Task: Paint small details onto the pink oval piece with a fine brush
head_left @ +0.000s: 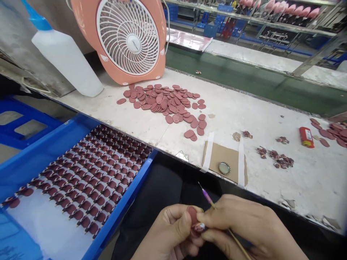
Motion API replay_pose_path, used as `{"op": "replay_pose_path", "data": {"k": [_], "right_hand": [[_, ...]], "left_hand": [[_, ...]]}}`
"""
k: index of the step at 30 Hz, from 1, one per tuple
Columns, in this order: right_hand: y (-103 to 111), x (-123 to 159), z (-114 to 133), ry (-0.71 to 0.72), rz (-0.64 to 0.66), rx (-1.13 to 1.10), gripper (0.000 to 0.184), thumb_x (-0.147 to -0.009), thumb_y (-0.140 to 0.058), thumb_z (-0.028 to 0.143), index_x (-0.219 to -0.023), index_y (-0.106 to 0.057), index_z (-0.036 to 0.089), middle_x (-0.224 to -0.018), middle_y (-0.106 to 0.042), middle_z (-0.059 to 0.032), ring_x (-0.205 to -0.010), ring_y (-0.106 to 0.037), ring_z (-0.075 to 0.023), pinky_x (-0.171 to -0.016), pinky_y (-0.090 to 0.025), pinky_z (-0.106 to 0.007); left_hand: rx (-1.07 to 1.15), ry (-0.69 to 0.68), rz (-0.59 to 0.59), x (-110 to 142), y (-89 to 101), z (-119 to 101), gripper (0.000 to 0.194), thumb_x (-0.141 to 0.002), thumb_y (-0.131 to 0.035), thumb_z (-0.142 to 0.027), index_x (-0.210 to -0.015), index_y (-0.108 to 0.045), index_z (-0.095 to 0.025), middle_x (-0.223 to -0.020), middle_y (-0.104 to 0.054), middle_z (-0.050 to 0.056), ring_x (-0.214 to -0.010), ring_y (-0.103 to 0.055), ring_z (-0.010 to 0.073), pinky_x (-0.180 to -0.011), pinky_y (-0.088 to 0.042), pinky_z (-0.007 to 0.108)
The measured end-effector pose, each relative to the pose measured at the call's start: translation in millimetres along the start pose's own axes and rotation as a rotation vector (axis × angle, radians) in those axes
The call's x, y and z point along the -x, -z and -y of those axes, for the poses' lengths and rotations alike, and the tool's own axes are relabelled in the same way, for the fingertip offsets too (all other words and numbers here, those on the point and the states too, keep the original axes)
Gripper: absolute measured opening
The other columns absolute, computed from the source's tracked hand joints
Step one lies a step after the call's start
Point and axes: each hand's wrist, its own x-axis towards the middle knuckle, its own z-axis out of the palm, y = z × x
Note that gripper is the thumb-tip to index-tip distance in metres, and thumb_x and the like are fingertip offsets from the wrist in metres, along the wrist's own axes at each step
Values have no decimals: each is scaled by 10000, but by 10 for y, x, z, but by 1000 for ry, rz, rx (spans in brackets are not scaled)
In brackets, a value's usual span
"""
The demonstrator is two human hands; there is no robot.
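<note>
- A thin, dusty-pink oval piece (193,216), apparently soft rubber or plastic, sits between both hands, its painted end showing white and dark marks. It looks light and flexible, best held by the plain edges, clear of the painted area.
- The left hand (169,231) clamps it, with thumb and fingers pressed together on the piece.
- The right hand (244,224) pinches a slender wooden brush with a purple sleeve (208,198); its fingers are closed around the handle, right beside the piece.
- Below and left, a blue plastic tray (116,216) holds tight rows of similar pink pieces (81,191).
- On the scuffed white workbench (284,184) are a loose heap of pink ovals (162,103), a taped cardboard square (221,159) with a metal bottle cap (224,168), and small painted scraps (282,161).
- Farther off stand a white plastic bottle with a blue nozzle (65,61) and a pink desk fan (130,39).
</note>
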Motion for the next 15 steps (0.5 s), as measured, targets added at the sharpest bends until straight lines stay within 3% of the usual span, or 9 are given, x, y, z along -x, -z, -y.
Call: {"op": "replay_pose_path", "data": {"k": [6, 15], "right_hand": [[15, -52, 36, -16, -16, -9, 145, -925, -638, 65, -953, -666, 205, -799, -714, 19, -709, -658, -106, -674, -534, -166], [-32, -82, 25, -22, -43, -24, 136, -930, -640, 81, -970, -684, 203, -817, -716, 5, -715, -659, -112, -681, -537, -186]], "left_hand": [[67, 45, -27, 31, 18, 8, 356, -569, -931, -415, -693, -788, -114, -534, -713, -22, -457, -622, 20, -501, -548, 96], [96, 39, -34, 26, 58, 24, 284, -615, -925, -348, -667, -778, -109, -537, -707, -18, -466, -632, 23, -499, -571, 99]]}}
